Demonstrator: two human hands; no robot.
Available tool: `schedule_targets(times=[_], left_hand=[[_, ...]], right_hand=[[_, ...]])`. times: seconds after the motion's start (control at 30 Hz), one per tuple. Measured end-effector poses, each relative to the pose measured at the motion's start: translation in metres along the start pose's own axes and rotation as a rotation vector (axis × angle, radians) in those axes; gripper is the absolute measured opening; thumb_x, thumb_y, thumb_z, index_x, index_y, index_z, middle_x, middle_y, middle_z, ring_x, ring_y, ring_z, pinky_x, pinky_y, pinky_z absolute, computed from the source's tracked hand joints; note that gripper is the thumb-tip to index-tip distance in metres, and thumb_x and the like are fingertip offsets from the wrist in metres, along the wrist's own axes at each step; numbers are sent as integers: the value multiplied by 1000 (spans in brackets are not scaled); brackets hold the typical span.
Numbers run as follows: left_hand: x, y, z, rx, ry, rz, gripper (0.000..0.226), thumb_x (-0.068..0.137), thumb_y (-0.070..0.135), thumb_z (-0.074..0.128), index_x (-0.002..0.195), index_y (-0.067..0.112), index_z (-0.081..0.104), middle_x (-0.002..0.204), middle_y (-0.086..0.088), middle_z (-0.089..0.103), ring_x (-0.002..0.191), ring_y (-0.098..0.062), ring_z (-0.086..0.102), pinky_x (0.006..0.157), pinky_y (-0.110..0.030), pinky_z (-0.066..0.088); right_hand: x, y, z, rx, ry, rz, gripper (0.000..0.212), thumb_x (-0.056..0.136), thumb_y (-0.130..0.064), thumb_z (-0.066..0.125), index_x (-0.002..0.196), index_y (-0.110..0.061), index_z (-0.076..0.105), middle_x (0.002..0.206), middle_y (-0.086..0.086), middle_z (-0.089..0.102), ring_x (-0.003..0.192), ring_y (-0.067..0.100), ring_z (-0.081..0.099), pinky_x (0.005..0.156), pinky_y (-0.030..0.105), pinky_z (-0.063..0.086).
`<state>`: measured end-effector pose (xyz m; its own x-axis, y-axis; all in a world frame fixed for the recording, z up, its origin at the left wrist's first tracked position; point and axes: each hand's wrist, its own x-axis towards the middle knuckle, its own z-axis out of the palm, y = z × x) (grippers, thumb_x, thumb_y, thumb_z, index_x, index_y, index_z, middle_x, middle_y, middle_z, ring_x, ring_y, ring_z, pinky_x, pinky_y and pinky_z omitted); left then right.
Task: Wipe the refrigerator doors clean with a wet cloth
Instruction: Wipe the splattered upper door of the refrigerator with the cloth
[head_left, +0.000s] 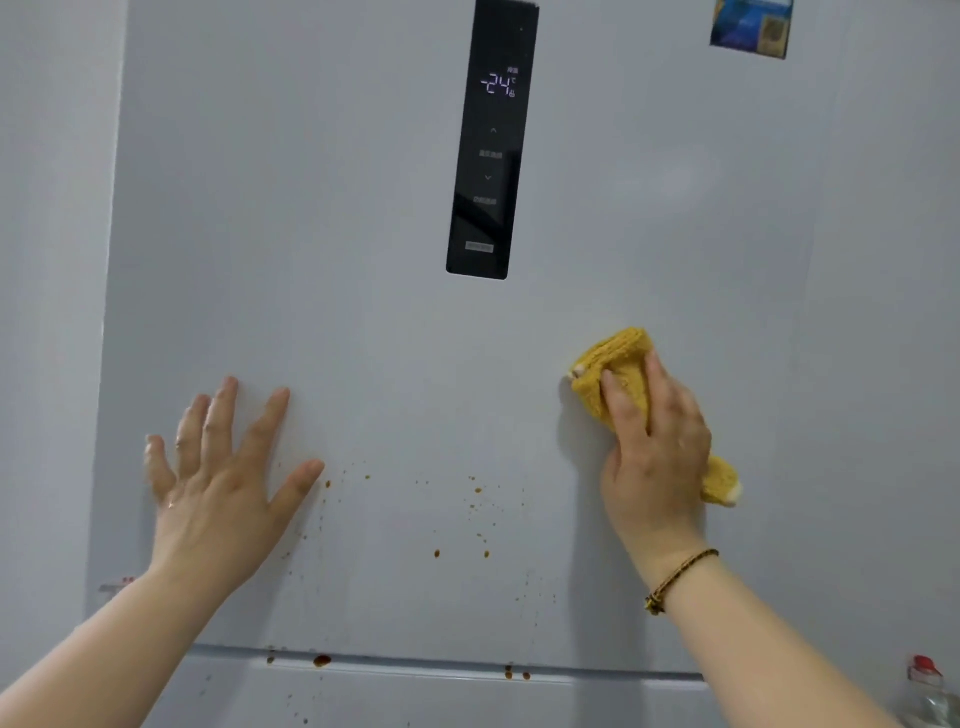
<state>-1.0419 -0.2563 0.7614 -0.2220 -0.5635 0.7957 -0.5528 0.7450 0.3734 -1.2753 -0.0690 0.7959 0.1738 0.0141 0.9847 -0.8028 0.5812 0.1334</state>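
Right hand (655, 447) clenched around yellow cloth (621, 374), pressing it on upper refrigerator door (363, 260) above brown splatters (478, 514); left hand (218, 467) splayed flat, empty, likely bracing the door.

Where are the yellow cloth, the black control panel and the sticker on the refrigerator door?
yellow cloth (621, 364), head view, on its upper bunched part above the fingers
black control panel (491, 156), head view, on its middle
sticker (750, 26), head view, on its blue face
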Motion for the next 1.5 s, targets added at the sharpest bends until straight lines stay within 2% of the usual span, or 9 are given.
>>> schedule_targets(times=[0.1,0.3,0.57,0.83,0.9,1.07,1.13,1.4,1.5], left_hand=[[-2,-3,-1,-45,-49,8,68,86,49,42,145,30,13,156,-3,-4,142,-21,-9,114,-39,-5],[-1,-6,-10,-59,-113,10,69,87,49,41,144,34,6,155,1,-9,141,-16,-14,113,-36,-4],[-5,-16,-9,-56,-125,50,81,70,71,13,138,31,-4,155,4,-4,142,-16,-9,114,-36,-1],[-2,-20,-13,-48,-168,54,75,81,66,21,142,31,-4,153,9,-12,141,-12,-16,113,-32,-6],[-3,-21,-14,-60,-176,55,76,77,62,21,141,31,-6,148,16,-16,140,-10,-17,113,-31,-7],[-5,-23,-12,-112,-146,67,74,72,68,15,131,35,-12,135,23,-20,139,-6,-17,113,-28,-9],[-6,-27,-10,-110,-143,80,78,63,71,6,131,35,-11,136,22,-20,136,-3,-18,111,-26,-10],[-5,-34,-13,-125,-155,107,80,59,70,4,132,36,-5,138,23,-15,137,-2,-13,111,-24,-8],[-5,-38,-13,-119,-159,116,80,60,70,4,132,37,-5,138,23,-15,135,0,-15,110,-22,-9]], right_hand=[[-47,-21,-3,32,-40,-193,38,88,-4,31,118,-21,47,128,11,39,108,34,41,85,41,34],[-72,-15,-15,71,-160,-636,33,99,-11,25,115,-28,49,127,2,44,107,27,46,85,36,37],[-14,-30,4,50,-7,-77,36,90,-7,31,118,-22,47,129,9,38,105,30,40,84,38,32],[-69,-48,-5,132,-147,-679,28,100,-15,28,114,-26,50,128,2,43,103,28,46,82,37,38],[-30,-33,1,109,-81,-670,30,100,-12,26,115,-24,49,127,4,45,100,29,46,81,37,37],[37,-35,18,78,76,-148,39,84,2,36,112,-20,53,118,18,60,94,29,42,76,37,34],[20,-53,20,70,105,-83,38,89,0,32,114,-20,53,123,15,56,96,30,43,77,38,36],[-72,-83,4,156,-122,-619,27,99,-15,30,112,-25,51,128,2,44,103,28,47,80,37,38],[-19,-65,13,135,-40,-583,30,99,-11,27,114,-22,51,126,6,54,98,29,46,79,38,37]])
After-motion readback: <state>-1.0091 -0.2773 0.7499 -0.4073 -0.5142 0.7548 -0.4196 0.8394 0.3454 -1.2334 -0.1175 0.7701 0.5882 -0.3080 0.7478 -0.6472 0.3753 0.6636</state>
